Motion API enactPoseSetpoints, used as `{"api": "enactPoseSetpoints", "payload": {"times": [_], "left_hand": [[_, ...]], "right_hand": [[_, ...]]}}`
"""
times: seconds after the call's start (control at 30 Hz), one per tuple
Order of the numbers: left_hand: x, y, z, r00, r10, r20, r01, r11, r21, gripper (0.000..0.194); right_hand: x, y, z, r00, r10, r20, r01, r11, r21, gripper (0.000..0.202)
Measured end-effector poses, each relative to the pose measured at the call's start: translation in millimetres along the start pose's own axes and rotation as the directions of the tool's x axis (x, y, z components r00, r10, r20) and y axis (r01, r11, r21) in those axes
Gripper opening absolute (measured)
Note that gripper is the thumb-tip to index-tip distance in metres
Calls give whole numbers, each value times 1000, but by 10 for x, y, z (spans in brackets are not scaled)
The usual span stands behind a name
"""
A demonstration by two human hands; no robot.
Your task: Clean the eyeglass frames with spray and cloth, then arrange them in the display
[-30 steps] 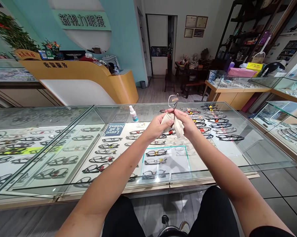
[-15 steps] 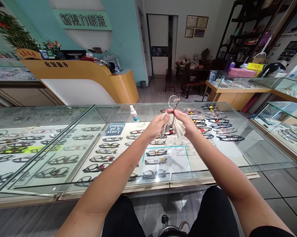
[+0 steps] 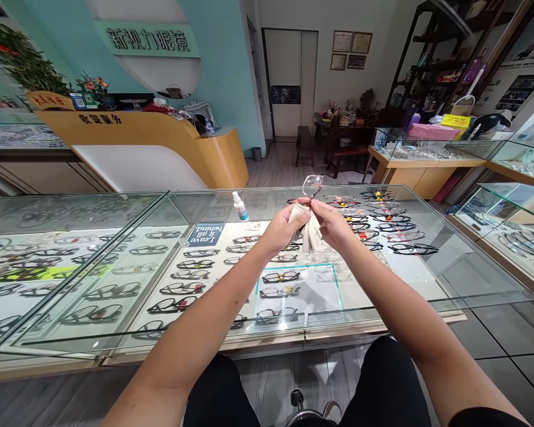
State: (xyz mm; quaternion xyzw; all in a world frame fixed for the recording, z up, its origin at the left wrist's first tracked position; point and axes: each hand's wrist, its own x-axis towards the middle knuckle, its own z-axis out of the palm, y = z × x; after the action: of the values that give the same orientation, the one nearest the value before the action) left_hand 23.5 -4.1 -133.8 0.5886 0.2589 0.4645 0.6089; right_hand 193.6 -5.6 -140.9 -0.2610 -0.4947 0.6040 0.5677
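Note:
Above the glass counter, a pair of eyeglasses [image 3: 312,186] is held up on edge, one lens standing clear over my fingers. A pale beige cloth [image 3: 310,232] hangs bunched below it, wrapped about the lower part of the glasses. My left hand [image 3: 285,226] is closed, pinching the cloth with thumb and fingers. My right hand [image 3: 331,222] grips the glasses near the middle of the frame, thumb and fingers pressed together. The other lens is hidden by the cloth and hands.
A small white spray bottle [image 3: 239,206] stands on the glass counter [image 3: 191,204], left of my hands. Inside the case lie several rows of spectacle frames [image 3: 281,277] and a blue card [image 3: 207,234]. Past the counter are a wooden reception desk [image 3: 222,157] and a bench [image 3: 305,144].
The cloth is gathered more narrowly and hangs between my hands. The glasses stay nearly in place. In the background, the sliding door has closed over its dark gap.

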Motion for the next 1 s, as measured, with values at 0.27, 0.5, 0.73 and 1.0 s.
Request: {"api": "enactPoseSetpoints", "payload": {"times": [0.27,0.5,0.73,1.0], "left_hand": [[32,-40,-14,999,-8,-34,8,1000,-19,84],[27,-31,-21,1000,-10,-5,10,1000,-29,82],[6,-36,-49,996,41,85,-42,999,10,75],[26,-76,4,991,109,-74,-110,994,-4,73]], "right_hand": [[6,34,-33,1000,7,22,-6,998,-60,51],[-12,-5,-10,1000,24,13,-24,1000,3,44],[8,-22,-40,999,34,2,-34,998,46,44],[-6,13,20,999,-13,46,13,1000,-3,46]]}}
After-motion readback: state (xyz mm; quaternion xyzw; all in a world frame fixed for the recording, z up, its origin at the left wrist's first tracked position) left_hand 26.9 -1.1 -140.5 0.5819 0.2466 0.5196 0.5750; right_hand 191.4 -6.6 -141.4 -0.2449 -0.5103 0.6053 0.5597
